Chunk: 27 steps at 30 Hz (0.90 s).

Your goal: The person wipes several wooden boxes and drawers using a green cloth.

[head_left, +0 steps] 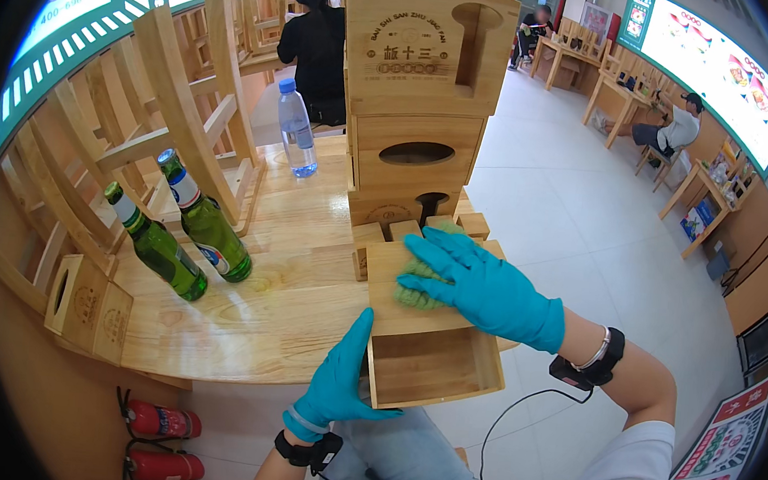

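A light wooden box (384,305) with an open compartment facing me is held above my lap, at the table's near edge. My left hand (338,383), in a teal glove, grips its lower left side, thumb up along the wall and fingers partly hidden beneath. My right hand (493,289), gloved alike, presses a green textured cloth (414,289) against the top panel, fingers stretched over it. Just behind the box are several small wooden blocks (403,230) and a tall stack of wooden boxes (419,139) with cut-out openings.
Two green glass bottles (213,236) and a clear water bottle (298,134) stand on the wooden table (241,337). Upturned wooden chairs (139,144) crowd the left. Red fire extinguishers (163,466) are at lower left. A person in black (313,54) sits beyond the table.
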Tool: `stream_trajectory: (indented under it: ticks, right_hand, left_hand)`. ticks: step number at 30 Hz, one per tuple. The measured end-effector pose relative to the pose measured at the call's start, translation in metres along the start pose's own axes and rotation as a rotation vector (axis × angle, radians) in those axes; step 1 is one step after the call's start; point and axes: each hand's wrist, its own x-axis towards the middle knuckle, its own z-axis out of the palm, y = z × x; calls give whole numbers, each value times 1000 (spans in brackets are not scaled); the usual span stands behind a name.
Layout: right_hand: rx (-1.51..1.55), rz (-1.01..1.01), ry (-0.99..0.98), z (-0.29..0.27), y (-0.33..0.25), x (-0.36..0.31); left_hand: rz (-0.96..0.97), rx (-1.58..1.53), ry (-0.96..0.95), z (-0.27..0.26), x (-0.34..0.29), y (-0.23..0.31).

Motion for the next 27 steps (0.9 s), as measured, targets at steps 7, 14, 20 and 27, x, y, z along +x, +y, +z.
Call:
stream_trajectory:
  ticks: [7,14,20,27]
  right_hand:
    - [-15,73,-27,-6,4,-27]
    - [29,103,-63,-21,5,-47]
    - [-21,216,-189,-37,-11,-51]
    - [-19,244,-211,-42,-22,-55]
  left_hand:
    - [13,27,-3,0,-1,-3]
    - [4,43,-7,1,-1,-1]
    - [54,157,-25,-2,0,-3]
    - [35,112,-10,-1,0,-3]
